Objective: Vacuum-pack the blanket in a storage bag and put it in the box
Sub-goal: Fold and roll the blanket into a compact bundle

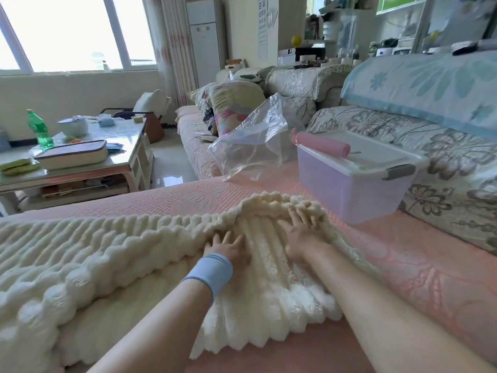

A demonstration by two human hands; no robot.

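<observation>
Your left hand (228, 249) lies flat on the blanket (107, 251), fingers straight and slightly spread, pointing to 12 o'clock. A blue wristband (212, 270) sits on that wrist. Your right hand (301, 232) lies just beside it at 3 o'clock, palm down and fingers fanned out. Its fingertips sink into the pile near the blanket's far folded edge. Neither hand pinches or grips anything; both press down on the cream fabric with a narrow strip of ribbed blanket between them.

The blanket is spread over the pink sofa seat (403, 259) directly under both hands. A smooth inner side shows beneath your palms, and a thick bobbled fold runs away from your left hand toward 9 o'clock. Its near edge ends in a scalloped fringe at 6 o'clock, between your forearms.

The clear bag (250, 149) stands crumpled and open on the seat at 12 o'clock from your hands, well apart from the blanket. The box (349, 184) sits at 1 to 2 o'clock from your right hand, near the blanket's far edge but not touching it, with its white lid on. A pink pump (322, 144) lies on the lid. At 10 o'clock, off the sofa, a worktop (121, 157) carries a green bottle (40, 130).
</observation>
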